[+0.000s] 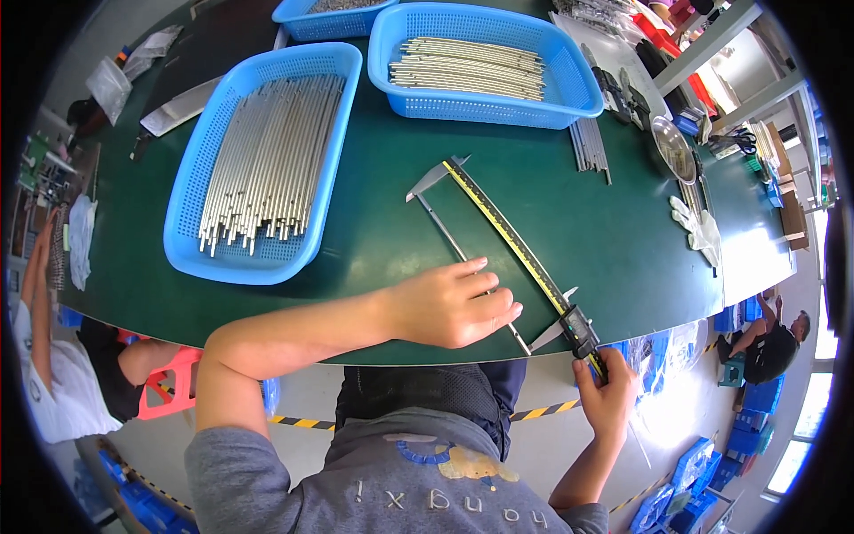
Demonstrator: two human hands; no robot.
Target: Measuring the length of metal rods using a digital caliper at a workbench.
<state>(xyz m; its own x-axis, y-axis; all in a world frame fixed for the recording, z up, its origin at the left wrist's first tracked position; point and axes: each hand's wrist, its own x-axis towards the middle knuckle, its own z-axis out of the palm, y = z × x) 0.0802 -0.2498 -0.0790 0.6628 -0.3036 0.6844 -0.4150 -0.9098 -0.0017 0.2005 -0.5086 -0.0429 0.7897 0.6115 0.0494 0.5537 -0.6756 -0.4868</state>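
Note:
A thin metal rod (442, 229) lies slantwise above the green table, with my left hand (455, 305) closed on it near its lower half. My right hand (608, 389) grips the display end of a long digital caliper (505, 229), whose scale is yellow and black. The rod spans between the caliper's jaws: its far end is by the fixed jaw (431, 181), its near end by the sliding jaw (546, 335). Whether both ends touch the jaws is too small to tell.
At left stands a blue basket (174, 227) of silvery rods; behind is another blue basket (480, 111) with pale rods. Loose rods (589, 147), a metal bowl (672, 149) and a white glove (696, 227) lie at right. People sit at both sides.

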